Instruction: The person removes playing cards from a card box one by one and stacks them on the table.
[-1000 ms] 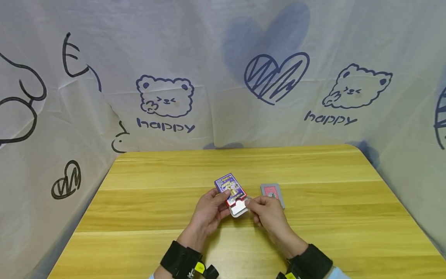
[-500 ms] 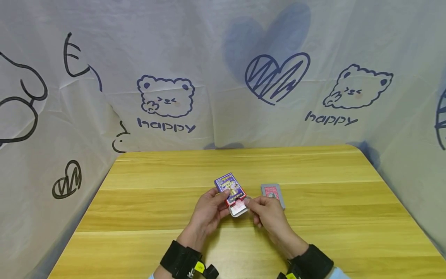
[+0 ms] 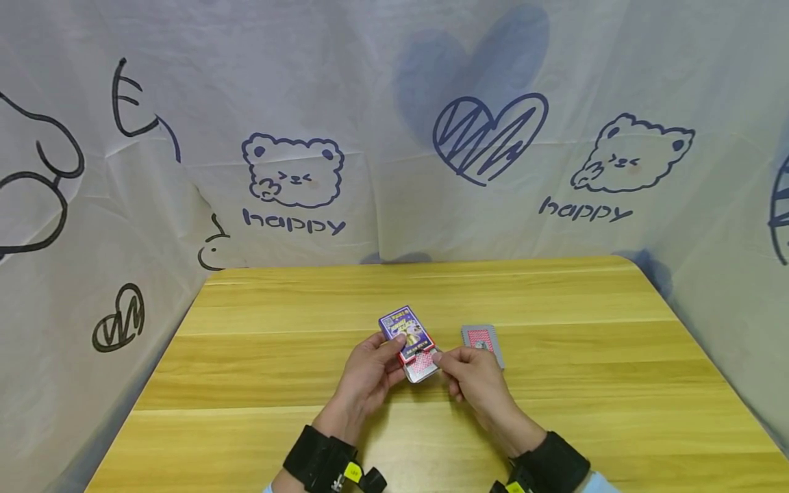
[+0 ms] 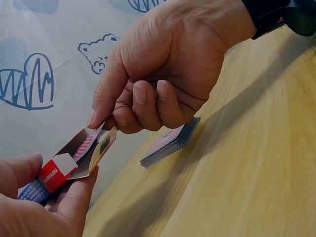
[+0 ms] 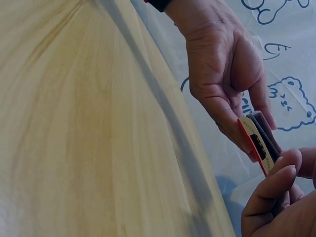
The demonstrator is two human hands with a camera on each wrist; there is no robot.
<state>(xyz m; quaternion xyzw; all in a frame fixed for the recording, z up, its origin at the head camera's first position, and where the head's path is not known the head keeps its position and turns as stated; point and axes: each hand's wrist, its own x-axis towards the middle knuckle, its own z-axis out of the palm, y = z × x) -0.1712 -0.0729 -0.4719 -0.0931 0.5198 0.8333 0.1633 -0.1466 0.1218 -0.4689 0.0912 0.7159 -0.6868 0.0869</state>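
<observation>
My left hand [image 3: 364, 376] holds a small purple, blue and red playing-card box [image 3: 407, 331] above the table, thumb across its printed face. The box's open end points toward me and to the right. Red-patterned playing cards [image 3: 422, 365] with pale borders stick out of that end. At the opening, my right hand [image 3: 479, 383] pinches the cards' edge between thumb and forefinger, its other fingers curled. In the left wrist view the cards [image 4: 85, 146] stand between the cardboard walls of the box [image 4: 53, 174]. Seen from the right wrist, the box [image 5: 257, 142] is edge-on.
A stack of red-backed playing cards [image 3: 481, 337] lies on the wooden table [image 3: 277, 383], just beyond my right hand and partly hidden by it. Behind and beside the table hangs a pale cloth [image 3: 394, 205] with drawn bears and hearts.
The box's open end showed plain white one second ago; red-patterned card backs have come into view there. Both hands and the stack on the table have stayed almost in place.
</observation>
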